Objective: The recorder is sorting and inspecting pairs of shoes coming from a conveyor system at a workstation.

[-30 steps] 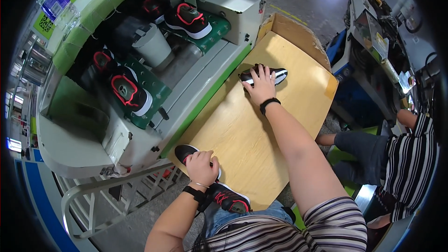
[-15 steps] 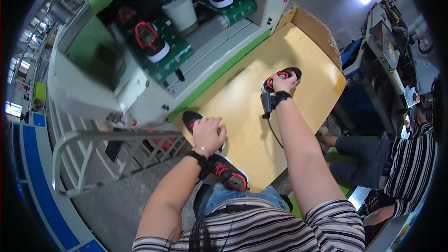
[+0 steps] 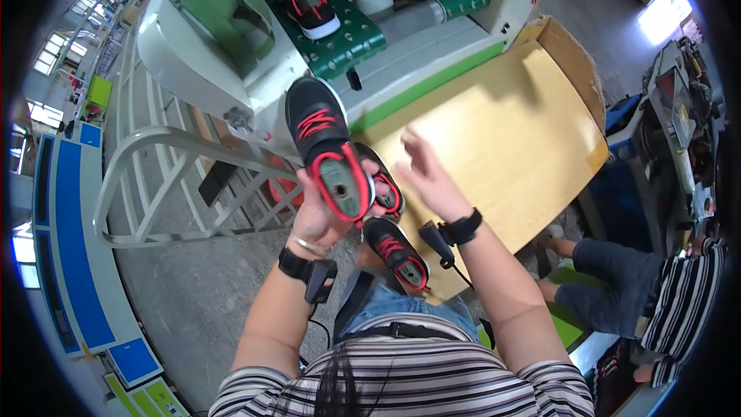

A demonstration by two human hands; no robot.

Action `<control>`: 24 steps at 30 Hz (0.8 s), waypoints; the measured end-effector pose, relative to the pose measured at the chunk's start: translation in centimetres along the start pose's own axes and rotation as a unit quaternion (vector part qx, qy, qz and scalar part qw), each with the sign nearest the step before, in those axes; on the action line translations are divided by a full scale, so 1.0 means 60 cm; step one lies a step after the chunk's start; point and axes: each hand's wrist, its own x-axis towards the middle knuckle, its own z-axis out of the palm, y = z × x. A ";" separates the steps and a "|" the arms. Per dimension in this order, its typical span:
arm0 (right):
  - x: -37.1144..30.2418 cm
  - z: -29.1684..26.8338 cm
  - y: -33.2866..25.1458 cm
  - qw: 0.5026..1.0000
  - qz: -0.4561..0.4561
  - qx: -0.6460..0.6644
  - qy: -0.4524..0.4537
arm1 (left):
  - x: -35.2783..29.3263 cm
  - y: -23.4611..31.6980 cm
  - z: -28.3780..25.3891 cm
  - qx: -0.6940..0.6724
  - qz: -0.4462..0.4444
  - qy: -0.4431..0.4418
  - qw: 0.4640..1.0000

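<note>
My left hand grips a black sneaker by its heel end, holding it up with the toe pointing away from me. Red laces, a red collar edge and a greenish insole show on it. Partly hidden behind it is a second black sneaker with red trim. A third sneaker, black with red laces, lies at the near left edge of the tan tabletop. Over the tabletop, to the right of the held sneaker, my right hand is empty with thumb and fingers apart.
Beyond the table stands a machine with a green dotted conveyor belt carrying black-and-red sneakers. A white metal rail is at left. Cardboard edges the table's far right. A person in a striped shirt sits at right.
My left hand has raised a sneaker off the table. My right hand has come back leftward, with no sneaker in it now. The sneaker at the table's far right is gone from there.
</note>
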 end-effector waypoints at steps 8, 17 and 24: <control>0.005 0.048 0.139 0.990 0.056 -0.069 -0.109 | 0.018 0.011 0.040 -0.082 -0.058 -0.072 0.992; -0.116 -0.057 0.090 0.959 0.080 -0.262 0.073 | 0.229 0.085 0.016 -0.111 0.019 -0.014 0.994; -0.130 -0.151 0.028 0.955 0.067 -0.055 0.285 | 0.272 0.061 0.007 -0.210 0.037 0.022 0.977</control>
